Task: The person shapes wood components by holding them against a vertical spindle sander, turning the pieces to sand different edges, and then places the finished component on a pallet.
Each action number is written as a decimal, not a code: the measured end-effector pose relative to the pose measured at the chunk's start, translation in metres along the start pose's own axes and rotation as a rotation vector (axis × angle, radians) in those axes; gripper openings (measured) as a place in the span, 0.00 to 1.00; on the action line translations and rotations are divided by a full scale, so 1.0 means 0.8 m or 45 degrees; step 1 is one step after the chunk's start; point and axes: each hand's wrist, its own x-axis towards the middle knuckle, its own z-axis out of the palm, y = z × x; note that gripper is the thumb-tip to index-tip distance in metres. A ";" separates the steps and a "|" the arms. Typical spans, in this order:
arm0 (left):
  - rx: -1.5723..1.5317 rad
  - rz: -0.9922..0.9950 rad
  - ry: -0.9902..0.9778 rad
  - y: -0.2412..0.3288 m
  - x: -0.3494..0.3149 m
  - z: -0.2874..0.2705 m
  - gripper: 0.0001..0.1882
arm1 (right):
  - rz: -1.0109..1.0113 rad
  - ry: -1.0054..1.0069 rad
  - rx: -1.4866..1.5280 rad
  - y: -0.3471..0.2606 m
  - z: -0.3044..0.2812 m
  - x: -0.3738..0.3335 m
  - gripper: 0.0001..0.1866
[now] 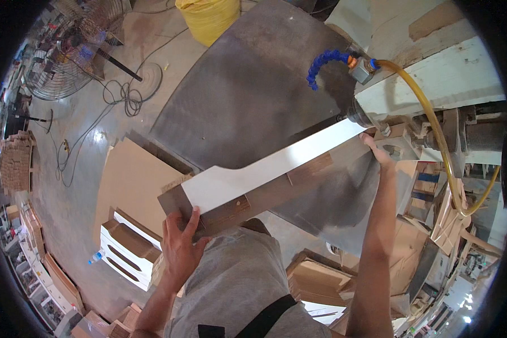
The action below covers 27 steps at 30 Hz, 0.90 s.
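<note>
A long white panel (276, 163) with a curved step in its far edge lies on a brown wooden board (248, 207), slanting from lower left to upper right across a dark machine table (248, 84). My left hand (183, 242) grips the board's near left end, one fingertip touching the white panel's corner. At the other end, my right hand (379, 151) holds the board close to the machine head, its fingers partly hidden. The panel's right end meets the round metal spindle (359, 114); the contact itself is hard to make out.
A blue segmented hose (325, 59) and a yellow tube (428, 107) hang about the machine head. Cardboard (132, 183) and white slotted panels (124, 256) stand at left. Farther off are a yellow sack (211, 19), a floor fan (67, 62) and loose cables (124, 98).
</note>
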 end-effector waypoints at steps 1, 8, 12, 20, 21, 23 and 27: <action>-0.001 0.003 0.008 -0.001 0.006 0.001 0.43 | -0.094 0.027 0.017 0.020 -0.002 0.004 0.27; 0.208 0.278 0.227 -0.025 0.072 0.024 0.35 | -0.215 0.076 -0.188 0.193 -0.007 0.024 0.25; 0.217 0.423 0.260 -0.043 0.122 0.027 0.37 | -0.347 0.424 -0.318 0.159 0.000 0.004 0.24; 0.177 0.718 0.303 -0.047 0.216 0.021 0.39 | -0.030 0.411 -0.534 0.147 -0.015 -0.042 0.26; 0.191 0.691 0.267 -0.046 0.227 0.022 0.39 | -0.098 0.455 -0.465 0.140 -0.017 -0.046 0.26; 0.211 0.672 0.221 -0.040 0.242 0.017 0.39 | -0.023 0.459 -0.381 0.127 -0.020 -0.067 0.25; 0.225 0.731 0.199 -0.025 0.293 0.004 0.42 | 0.150 0.446 -0.325 0.078 -0.024 -0.087 0.28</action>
